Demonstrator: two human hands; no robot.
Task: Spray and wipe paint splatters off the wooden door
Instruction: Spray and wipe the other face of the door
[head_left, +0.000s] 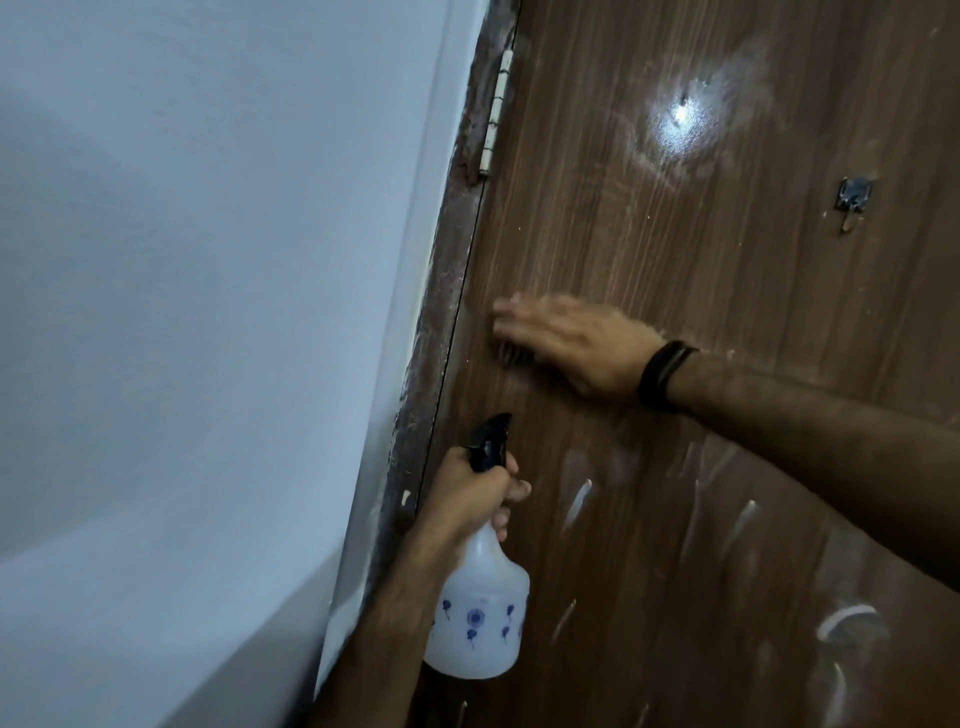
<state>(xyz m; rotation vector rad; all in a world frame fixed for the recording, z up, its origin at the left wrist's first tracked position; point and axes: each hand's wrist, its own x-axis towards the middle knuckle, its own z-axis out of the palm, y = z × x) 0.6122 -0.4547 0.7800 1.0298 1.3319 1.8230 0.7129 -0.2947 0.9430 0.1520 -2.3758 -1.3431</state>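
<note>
While the person is standing close to the brown wooden door (701, 322), the left hand (475, 499) is gripping the neck of a white translucent plastic spray bottle (480, 618) that has small blue flower prints on its body. The fingers are curling round the neck just under the dark blue trigger head (488, 441), and the nozzle is pointing up toward the door, near its hinge edge. The right hand (566, 340) is lying flat against the wood a little above the bottle, with its fingers stretched toward the door's left edge. This hand is looking blurred, and something dark and ribbed (514, 356) is showing under the fingers, but I cannot tell what it is. A black band (662, 374) is sitting on the right wrist. White paint streaks (579, 501) are marking the lower part of the door, and one curved white smear (844, 621) is showing at the lower right. A bright patch of reflected light (683, 119) is shining on the upper part. A small metal hook (854, 200) is hanging on the door at the right, and a pale hinge (497, 109) is sitting on the dark door frame (441, 312), beside the light blue-grey wall (208, 260).
</note>
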